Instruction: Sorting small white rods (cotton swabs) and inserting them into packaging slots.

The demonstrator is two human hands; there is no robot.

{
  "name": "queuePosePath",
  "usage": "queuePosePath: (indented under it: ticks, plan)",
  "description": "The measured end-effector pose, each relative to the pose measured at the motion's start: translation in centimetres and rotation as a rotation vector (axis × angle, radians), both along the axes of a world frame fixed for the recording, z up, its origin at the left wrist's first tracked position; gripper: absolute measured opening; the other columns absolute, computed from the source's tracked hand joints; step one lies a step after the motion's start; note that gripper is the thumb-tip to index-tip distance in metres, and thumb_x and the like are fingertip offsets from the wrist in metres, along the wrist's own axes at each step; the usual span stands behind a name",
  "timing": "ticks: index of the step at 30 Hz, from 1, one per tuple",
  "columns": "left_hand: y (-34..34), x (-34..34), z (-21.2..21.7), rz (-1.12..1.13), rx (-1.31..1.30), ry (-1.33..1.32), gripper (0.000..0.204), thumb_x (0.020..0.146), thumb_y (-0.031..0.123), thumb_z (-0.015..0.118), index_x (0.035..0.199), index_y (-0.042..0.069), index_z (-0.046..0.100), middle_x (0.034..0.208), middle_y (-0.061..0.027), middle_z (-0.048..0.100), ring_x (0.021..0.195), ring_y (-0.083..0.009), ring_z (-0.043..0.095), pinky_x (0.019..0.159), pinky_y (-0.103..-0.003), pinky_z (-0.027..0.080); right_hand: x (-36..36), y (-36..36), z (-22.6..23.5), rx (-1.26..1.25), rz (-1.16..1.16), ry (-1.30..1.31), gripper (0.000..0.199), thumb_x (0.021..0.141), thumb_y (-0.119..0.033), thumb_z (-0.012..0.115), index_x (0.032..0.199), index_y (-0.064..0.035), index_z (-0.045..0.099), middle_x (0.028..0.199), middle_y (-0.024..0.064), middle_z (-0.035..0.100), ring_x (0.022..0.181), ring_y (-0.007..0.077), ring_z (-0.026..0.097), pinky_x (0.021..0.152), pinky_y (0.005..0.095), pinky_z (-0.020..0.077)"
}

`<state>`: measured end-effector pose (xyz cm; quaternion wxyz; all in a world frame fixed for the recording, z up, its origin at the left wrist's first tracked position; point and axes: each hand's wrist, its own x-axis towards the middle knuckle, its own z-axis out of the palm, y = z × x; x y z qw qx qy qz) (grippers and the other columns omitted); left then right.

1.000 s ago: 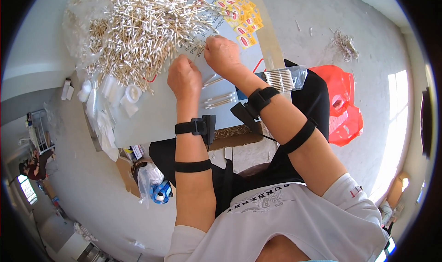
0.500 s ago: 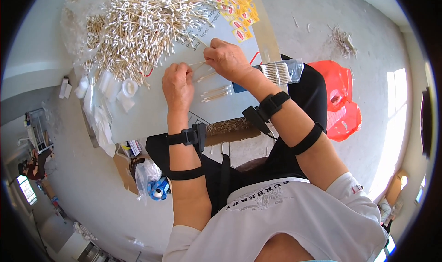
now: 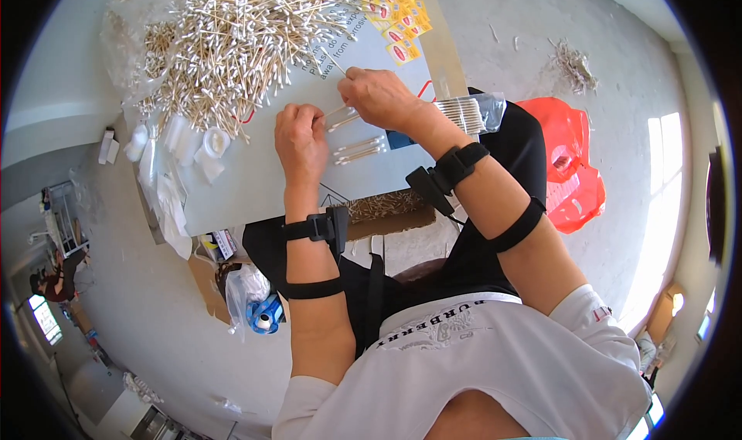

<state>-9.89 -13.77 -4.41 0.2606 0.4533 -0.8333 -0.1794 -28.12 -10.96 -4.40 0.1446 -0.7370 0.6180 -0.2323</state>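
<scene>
My left hand (image 3: 300, 142) is closed with its fingertips pinched at the end of a cotton swab (image 3: 338, 117) low over the grey table. My right hand (image 3: 379, 100) is curled shut just to the right and a little farther off. A thin swab (image 3: 333, 60) slants out from its fingertips toward the big heap; the fingers hide its near end. Below the hands, several cotton swabs (image 3: 359, 151) lie side by side in a small group. A loose heap of wooden-stick cotton swabs (image 3: 232, 46) covers the table's far left.
Yellow-and-white cards (image 3: 398, 23) lie scattered at the far right of the table. A clear pouch of lined-up swabs (image 3: 462, 115) sits by my right forearm. White rolls (image 3: 185, 142) stand at the left edge. Below are an open carton (image 3: 390, 212) and a red plastic bag (image 3: 568, 162).
My right hand has shifted slightly left, and a swab now juts out farther from its fingertips toward the heap. My left hand has barely moved.
</scene>
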Motion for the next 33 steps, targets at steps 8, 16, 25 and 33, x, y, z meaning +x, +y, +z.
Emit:
queuePosePath:
  ticks: [8,16,25,33]
  plan:
    - [1.0,-0.6,0.0,0.088,-0.077,0.057,0.018,0.072,-0.006,0.065,0.083,0.007,0.063,0.087,-0.0070,0.055,0.087,-0.0284,0.054,0.075,-0.039,0.047,0.4,0.5,-0.4,-0.154,-0.105,-0.092,0.006,0.080,-0.008,0.064,0.077,-0.0067,0.058,0.083,0.0098,0.056,0.081,0.0300,0.061,0.067,0.0400,0.0503]
    - [1.1,-0.5,0.1,0.048,-0.051,0.043,0.015,0.074,-0.005,0.063,0.083,0.006,0.061,0.084,-0.0074,0.056,0.086,-0.0296,0.055,0.075,-0.040,0.047,0.1,0.9,-0.5,-0.050,-0.065,-0.094,0.004,0.080,-0.006,0.062,0.078,-0.0068,0.059,0.082,0.0111,0.056,0.080,0.0314,0.061,0.067,0.0400,0.0503]
    - [-0.1,0.4,-0.3,0.116,0.020,0.101,0.010,0.076,-0.002,0.065,0.082,0.005,0.061,0.085,-0.0075,0.059,0.087,-0.0302,0.056,0.075,-0.041,0.047,0.4,1.2,0.0,-0.121,-0.322,-0.392,0.009,0.080,-0.005,0.061,0.088,-0.0076,0.065,0.087,0.0102,0.061,0.079,0.0321,0.062,0.070,0.0380,0.0501]
    - [-0.6,0.7,-0.9,0.146,0.052,0.104,0.014,0.077,-0.003,0.063,0.087,0.005,0.063,0.085,-0.0084,0.059,0.085,-0.0298,0.057,0.075,-0.039,0.047,1.0,0.4,-0.3,-0.178,-0.138,-0.041,0.010,0.079,-0.009,0.066,0.080,-0.0054,0.056,0.081,0.0098,0.054,0.082,0.0308,0.060,0.068,0.0414,0.0487]
